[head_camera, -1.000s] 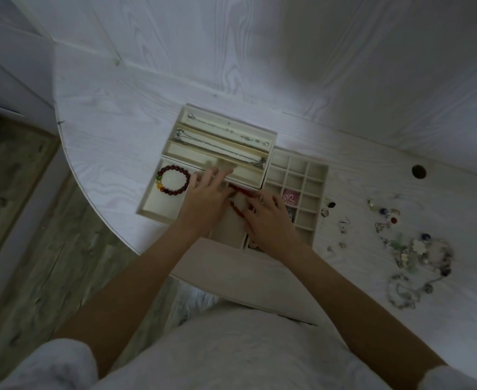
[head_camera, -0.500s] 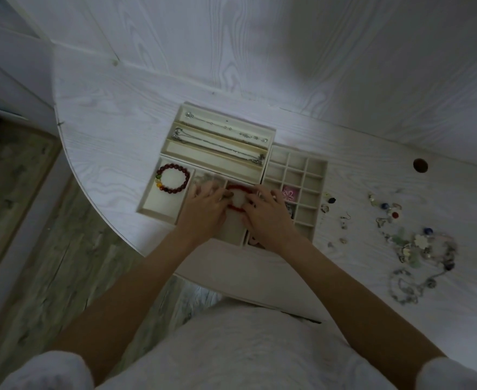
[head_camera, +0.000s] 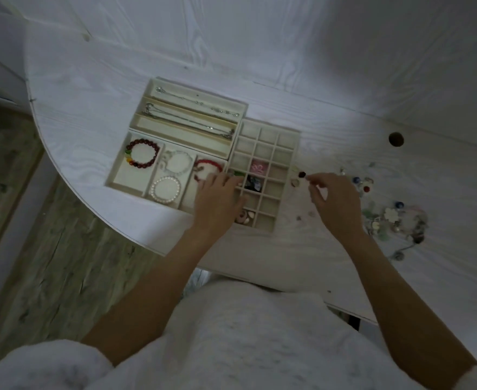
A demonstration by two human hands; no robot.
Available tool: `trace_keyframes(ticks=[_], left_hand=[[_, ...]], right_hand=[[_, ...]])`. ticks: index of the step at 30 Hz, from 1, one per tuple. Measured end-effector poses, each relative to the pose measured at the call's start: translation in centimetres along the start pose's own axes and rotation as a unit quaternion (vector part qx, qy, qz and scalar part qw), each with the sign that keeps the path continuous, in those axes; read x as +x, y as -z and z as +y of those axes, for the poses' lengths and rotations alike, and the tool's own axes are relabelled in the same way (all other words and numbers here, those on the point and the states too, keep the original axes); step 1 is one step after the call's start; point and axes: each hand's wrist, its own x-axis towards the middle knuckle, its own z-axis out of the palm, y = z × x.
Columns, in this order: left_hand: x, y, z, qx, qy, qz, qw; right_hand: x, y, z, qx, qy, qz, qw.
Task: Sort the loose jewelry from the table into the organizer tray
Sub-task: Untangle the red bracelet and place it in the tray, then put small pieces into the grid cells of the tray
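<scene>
While the left hand (head_camera: pixel 217 198) rests with loose fingers on the organizer tray (head_camera: pixel 262 175), likely steadying it, the right hand (head_camera: pixel 333 196) pinches toward a dark bead (head_camera: pixel 302 174) just right of the tray, where the loose jewelry (head_camera: pixel 386 218) lies on the worktop (head_camera: pixel 442 175).

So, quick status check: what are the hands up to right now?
Left hand resting on organizer tray, fingers relaxed. Right hand at small dark bead, grip unclear. Loose jewelry pile unsorted. Nothing blocking.

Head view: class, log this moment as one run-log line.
left hand: rests on organizer tray | right hand: reaching for dark bead on table | red bracelet: in compartment
</scene>
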Motion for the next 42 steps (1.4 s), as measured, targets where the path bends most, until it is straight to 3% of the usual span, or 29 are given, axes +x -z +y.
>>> trace_keyframes(ticks=[8,12,21,28,31,34,39,42], left_hand=[[0.5,-3.7,3.8,0.062,-0.032,0.059,0.996],[0.5,-4.6,4.7,0.062,0.007,0.029,0.998],[3.8,-3.8,6.5,0.075,0.013,-0.033,0.997],[4.0,-3.6,7.3,0.074,0.021,-0.039,0.996],[3.9,-3.9,6.9,0.061,0.003,-0.016,0.998],[3.1,-4.0,5.6,0.033,-0.019,0.02,0.999],[1.5,-2.7,0.9,-0.006,0.113,0.131,0.985],[1.7,-1.4,-1.6,-0.02,0.182,0.125,0.975]], right_hand=[[4.1,-2.0,2.8,-0.013,0.017,-0.029,0.999],[4.6,-3.0,2.8,-0.02,0.021,-0.032,0.999],[5.9,-3.0,3.3,-0.033,0.066,-0.046,0.996],[3.7,-0.5,6.6,0.095,0.052,-0.082,0.991],[3.1,0.5,6.8,0.113,0.048,-0.082,0.989],[3.8,1.6,4.7,0.215,0.002,-0.097,0.972],[7.7,0.5,-0.4,0.356,-0.08,-0.136,0.921],[10.1,-1.9,-2.8,0.263,-0.01,-0.114,0.958]])
